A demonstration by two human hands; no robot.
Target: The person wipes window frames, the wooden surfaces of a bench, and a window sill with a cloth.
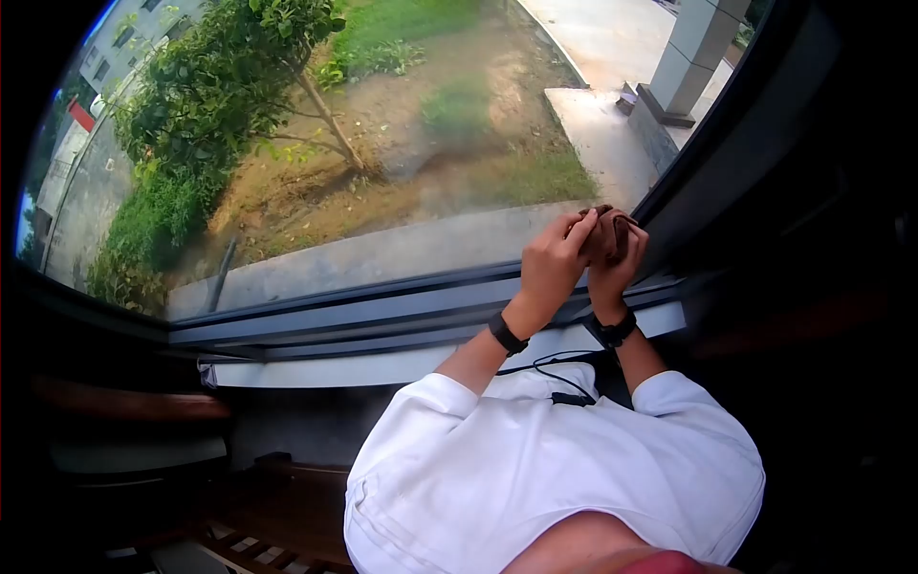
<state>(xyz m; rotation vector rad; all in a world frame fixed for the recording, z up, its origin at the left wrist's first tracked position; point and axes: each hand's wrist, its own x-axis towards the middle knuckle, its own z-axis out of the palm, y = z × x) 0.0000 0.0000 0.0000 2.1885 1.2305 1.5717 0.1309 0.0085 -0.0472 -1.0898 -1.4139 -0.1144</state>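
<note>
Brown cloth (606, 239) in a wad, direction and long axis unclear, within left hand (553, 258) and right hand's (613, 275) grip

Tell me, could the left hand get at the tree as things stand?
Probably not: the window glass appears to stand between the left hand and the tree outside, and that hand grips a brown cloth.

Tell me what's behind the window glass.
Through the window glass, a leafy tree, grass, bare soil and a square pillar show. The left hand, right hand and their brown cloth hide whatever lies behind them near the lower right corner.
</note>
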